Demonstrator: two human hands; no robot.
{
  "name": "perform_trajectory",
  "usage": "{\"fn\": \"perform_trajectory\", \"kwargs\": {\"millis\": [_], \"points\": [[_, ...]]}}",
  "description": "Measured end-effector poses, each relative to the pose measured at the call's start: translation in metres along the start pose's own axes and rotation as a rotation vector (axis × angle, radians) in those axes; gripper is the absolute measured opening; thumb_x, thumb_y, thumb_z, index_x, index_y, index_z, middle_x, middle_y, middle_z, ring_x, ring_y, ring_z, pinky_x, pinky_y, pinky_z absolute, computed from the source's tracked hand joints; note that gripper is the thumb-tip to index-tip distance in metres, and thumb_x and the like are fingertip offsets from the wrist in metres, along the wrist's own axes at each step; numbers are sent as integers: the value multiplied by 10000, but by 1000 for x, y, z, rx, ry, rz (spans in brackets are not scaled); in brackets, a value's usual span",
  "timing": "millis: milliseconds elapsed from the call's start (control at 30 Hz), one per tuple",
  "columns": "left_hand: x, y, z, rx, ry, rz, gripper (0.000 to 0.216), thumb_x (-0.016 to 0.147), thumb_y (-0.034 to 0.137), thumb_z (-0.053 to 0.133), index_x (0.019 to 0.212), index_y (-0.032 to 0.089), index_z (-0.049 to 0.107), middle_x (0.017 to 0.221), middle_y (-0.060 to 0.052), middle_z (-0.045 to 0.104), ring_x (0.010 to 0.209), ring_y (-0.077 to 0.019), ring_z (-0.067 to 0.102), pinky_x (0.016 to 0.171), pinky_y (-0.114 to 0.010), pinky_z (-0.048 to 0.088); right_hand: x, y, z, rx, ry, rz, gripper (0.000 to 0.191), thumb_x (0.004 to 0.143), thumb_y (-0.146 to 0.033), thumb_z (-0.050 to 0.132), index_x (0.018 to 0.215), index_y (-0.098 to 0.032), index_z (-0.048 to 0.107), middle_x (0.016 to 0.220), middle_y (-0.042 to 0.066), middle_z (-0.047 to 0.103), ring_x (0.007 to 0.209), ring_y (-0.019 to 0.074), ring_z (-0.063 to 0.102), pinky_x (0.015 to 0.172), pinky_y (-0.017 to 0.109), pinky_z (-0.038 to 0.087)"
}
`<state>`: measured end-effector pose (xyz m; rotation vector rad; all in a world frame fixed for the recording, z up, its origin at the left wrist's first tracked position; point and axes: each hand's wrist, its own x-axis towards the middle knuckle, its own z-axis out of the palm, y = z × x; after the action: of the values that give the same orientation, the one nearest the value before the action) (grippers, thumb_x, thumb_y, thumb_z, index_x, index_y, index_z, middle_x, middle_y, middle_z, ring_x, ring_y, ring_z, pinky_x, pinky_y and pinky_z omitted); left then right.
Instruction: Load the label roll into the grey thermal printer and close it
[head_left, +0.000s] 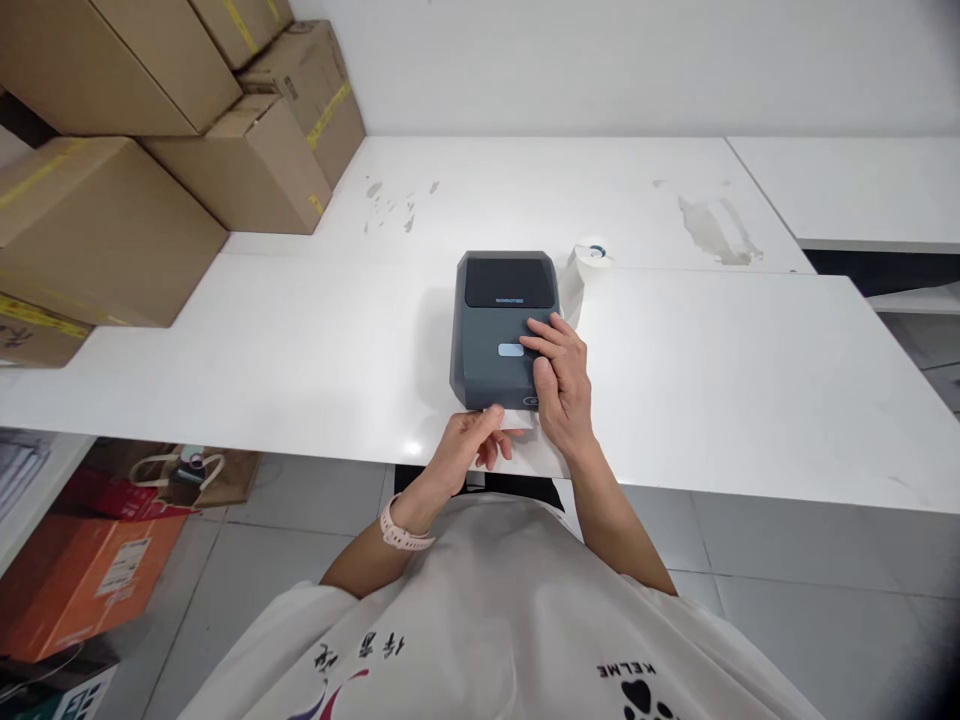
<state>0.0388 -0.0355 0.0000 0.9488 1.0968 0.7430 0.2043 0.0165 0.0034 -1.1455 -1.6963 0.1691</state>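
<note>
A dark grey label printer with a black window in its lid sits near the front edge of the white table. A white paper label sticks out of its front. My left hand pinches that label between thumb and fingers, just below the printer. Over the printer's right side lies my right hand, its fingers stretched out on the lid beside a pale blue button. Behind the printer on the right stands a roll of white label paper, partly hidden by the printer.
Stacked cardboard boxes fill the left back of the white table. A second white table adjoins at the right. On the floor at left are an orange box and a brown paper bag. A white wall closes off the back.
</note>
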Motion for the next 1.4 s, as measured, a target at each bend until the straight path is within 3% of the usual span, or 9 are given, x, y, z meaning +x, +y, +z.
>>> {"fn": "perform_trajectory", "kwargs": {"millis": [233,333,500,667,867,1000,1167,1300,1400], "points": [[9,2,2,114,41,82,510,879,645,640,667,193,739,488,-2,609,429,-83,419,480,-258,347,0,3,-4,-67,-18,-71,320,1092,-314,390,1280,-278,646,1396,80,688,1471,271,514,1163,522,464],[3,6,-8,256,6,106,482,938,595,598,703,201,746,551,-14,668,459,-94,472,508,-257,387,2,4,-9,-182,-75,-113,275,1074,-394,467,1205,-301,689,1417,53,684,1445,287,538,1220,536,359],[-20,62,-27,429,-143,242,497,961,491,594,553,216,669,491,-9,624,445,-107,515,494,-264,403,7,0,-13,-258,-123,-103,217,1047,-440,534,1149,-330,690,1407,10,694,1456,299,515,1286,573,152],[20,118,-43,206,402,717,514,933,509,644,516,215,580,491,13,551,476,-90,487,504,-252,401,-4,-2,-11,-178,-152,-33,378,1067,-533,401,1304,-307,590,1566,83,541,1559,334,366,1250,605,249],[101,106,-63,20,507,637,233,927,448,619,920,231,701,936,-41,747,798,-132,663,660,-236,519,-6,0,-15,-130,-93,-136,757,1014,-719,289,1665,-359,151,1762,96,149,1603,412,230,1217,692,286],[114,84,-66,-27,431,470,320,940,481,573,1141,254,673,1286,-87,715,1174,-224,672,903,-349,576,40,-3,-23,-140,-22,-199,787,989,-783,204,1671,-414,70,1765,41,135,1616,423,195,1223,699,283],[116,69,-60,63,243,421,569,899,490,646,1412,274,529,1559,-84,554,1466,-284,497,1168,-429,458,131,-5,-22,-43,54,-180,805,977,-811,143,1651,-373,99,1746,36,200,1618,369,216,1243,626,298],[117,62,-58,170,153,407,937,792,434,790,1587,279,319,1695,-97,376,1575,-316,340,1233,-451,398,195,0,-11,82,89,-132,710,1024,-738,232,1603,-332,182,1747,52,209,1563,264,320,1182,489,422],[118,62,-60,196,169,399,908,788,346,757,1586,269,331,1711,-102,346,1569,-327,347,1234,-480,398,222,5,-7,24,96,-111,637,1053,-664,285,1591,-332,201,1740,41,236,1531,219,352,1214,471,389]]}}
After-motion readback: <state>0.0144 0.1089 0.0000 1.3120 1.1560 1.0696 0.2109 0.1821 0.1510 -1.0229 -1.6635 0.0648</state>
